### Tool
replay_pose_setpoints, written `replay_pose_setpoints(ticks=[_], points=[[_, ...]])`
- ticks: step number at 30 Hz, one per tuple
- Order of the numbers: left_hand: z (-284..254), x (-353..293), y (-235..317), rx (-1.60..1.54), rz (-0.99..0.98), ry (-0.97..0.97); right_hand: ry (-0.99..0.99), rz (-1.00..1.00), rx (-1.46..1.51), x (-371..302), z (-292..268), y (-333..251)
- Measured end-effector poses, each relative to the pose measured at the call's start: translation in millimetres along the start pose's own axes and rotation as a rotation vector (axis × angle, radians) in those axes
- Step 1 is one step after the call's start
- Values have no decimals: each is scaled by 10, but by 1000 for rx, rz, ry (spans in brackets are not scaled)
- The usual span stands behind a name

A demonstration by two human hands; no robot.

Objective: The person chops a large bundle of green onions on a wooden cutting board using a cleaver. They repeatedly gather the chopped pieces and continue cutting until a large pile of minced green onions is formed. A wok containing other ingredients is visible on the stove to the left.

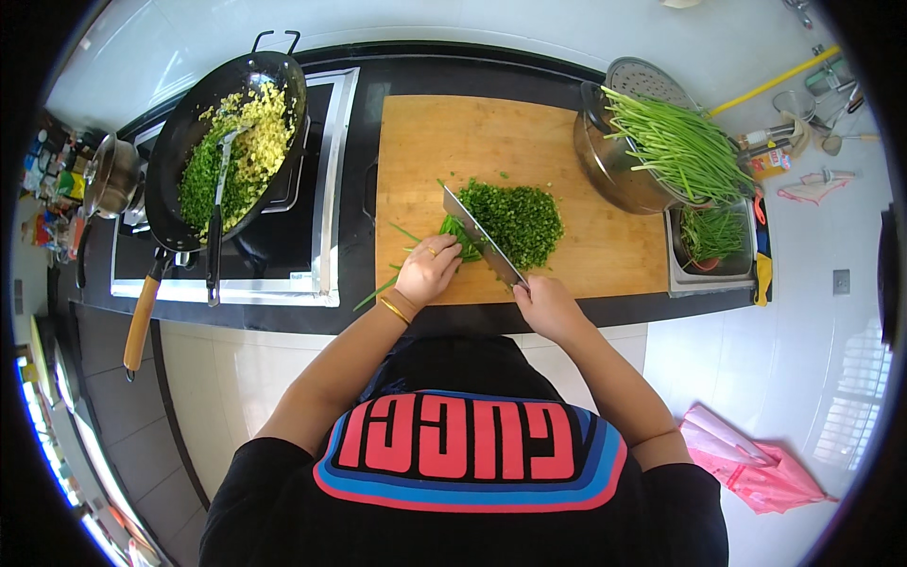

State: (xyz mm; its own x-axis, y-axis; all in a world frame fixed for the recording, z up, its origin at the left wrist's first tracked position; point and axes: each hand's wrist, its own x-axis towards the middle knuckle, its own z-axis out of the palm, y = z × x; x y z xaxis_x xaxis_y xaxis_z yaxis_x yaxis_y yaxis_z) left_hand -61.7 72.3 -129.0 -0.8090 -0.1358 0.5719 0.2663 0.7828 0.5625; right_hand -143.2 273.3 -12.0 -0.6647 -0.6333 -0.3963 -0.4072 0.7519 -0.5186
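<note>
My right hand [548, 307] grips a cleaver [480, 232] by its handle, the broad blade slanting across the wooden cutting board [472, 142]. Close to the blade's left side, my left hand [428, 268] has its fingers bent over a bunch of green chives [457, 232], pressing it to the board. Loose stalk ends stick out left of that hand, past the board's edge. Right of the blade lies a heap of finely chopped chives [520, 222]. The cleaver's handle is mostly hidden in my right hand.
A wok [274, 71] on the stove at left holds chopped greens, yellow crumbly pieces and a spatula [217, 217]. Long chives [675, 146] lie across a pot [609, 170] at the board's right. More greens [710, 231] sit in the metal basin [685, 277].
</note>
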Motion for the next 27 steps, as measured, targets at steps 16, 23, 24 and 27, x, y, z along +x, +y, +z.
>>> replay_pose_setpoints(ticks=[16, 23, 24, 27], points=[[-11, 19, -34, -38, -106, 33, -93, 20, -105, 250, -37, 63], [19, 16, -51, -39, -74, 62, 79, 61, -15, 428, 323, -193], [14, 19, -48, -42, -79, 67, 94, 0, 35, 495, 339, -139], [18, 20, -54, -1, -98, 67, 2, 134, 195, 589, 211, -107]])
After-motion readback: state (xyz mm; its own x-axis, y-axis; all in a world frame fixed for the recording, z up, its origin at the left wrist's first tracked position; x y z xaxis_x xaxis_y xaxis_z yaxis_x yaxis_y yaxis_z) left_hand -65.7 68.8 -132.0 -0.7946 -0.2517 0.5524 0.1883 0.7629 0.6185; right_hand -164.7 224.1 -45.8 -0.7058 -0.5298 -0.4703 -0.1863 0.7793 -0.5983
